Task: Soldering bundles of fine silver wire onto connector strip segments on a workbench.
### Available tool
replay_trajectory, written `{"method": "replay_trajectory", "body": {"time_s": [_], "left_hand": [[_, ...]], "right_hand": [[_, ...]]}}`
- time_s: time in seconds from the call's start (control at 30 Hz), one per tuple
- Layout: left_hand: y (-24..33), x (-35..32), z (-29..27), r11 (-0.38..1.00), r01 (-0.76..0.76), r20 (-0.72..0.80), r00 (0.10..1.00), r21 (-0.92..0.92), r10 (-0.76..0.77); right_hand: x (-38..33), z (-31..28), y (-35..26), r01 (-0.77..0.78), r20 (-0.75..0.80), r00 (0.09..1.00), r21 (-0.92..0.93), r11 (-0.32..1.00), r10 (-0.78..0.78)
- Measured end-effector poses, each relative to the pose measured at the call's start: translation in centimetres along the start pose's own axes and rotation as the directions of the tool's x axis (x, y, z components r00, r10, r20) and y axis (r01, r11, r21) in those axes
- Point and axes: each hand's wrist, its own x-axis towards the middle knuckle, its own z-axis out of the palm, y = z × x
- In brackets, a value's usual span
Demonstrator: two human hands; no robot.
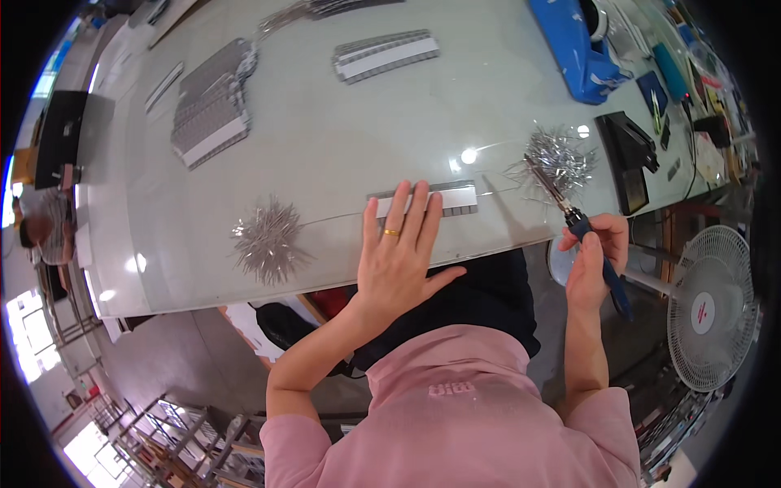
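My left hand (399,252) lies flat with fingers stretched over a flat grey strip (464,198) with a white band, near the table's front edge. A ring is on one finger. My right hand (595,260) grips a soldering iron (576,220) with a dark blue handle. Its metal tip points up and left, over or beside a tuft of shiny silver strands (565,163); contact cannot be made out. Another silver tuft (271,241) sits left of my left hand. A thin line runs from that tuft toward the strip. My palm and fingers hide part of the strip.
Similar grey strips with white bands form a stack (213,106) at the left and a smaller pile (386,54) at the back. A blue tape dispenser (582,57) and a black stand (626,154) are at the right. A fan (712,309) stands beyond the table edge.
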Motion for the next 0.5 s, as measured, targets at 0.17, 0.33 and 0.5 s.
{"method": "replay_trajectory", "body": {"time_s": [0.17,0.33,0.5], "left_hand": [[-0.2,-0.6,0.4,0.991,-0.067,-0.077,0.994,0.120,0.076],[-0.1,-2.6,0.3,0.951,-0.240,-0.184,0.943,0.195,0.276],[0.3,-1.9,-1.7,0.951,-0.306,-0.155,0.938,0.052,0.310]], "right_hand": [[0.3,-0.4,0.1,-0.009,0.040,0.999,0.002,1.000,0.009],[0.7,-1.4,0.6,0.016,-0.042,0.999,0.008,1.000,-0.016],[1.1,-2.2,2.1,0.040,-0.105,0.994,0.024,0.999,-0.037]]}}
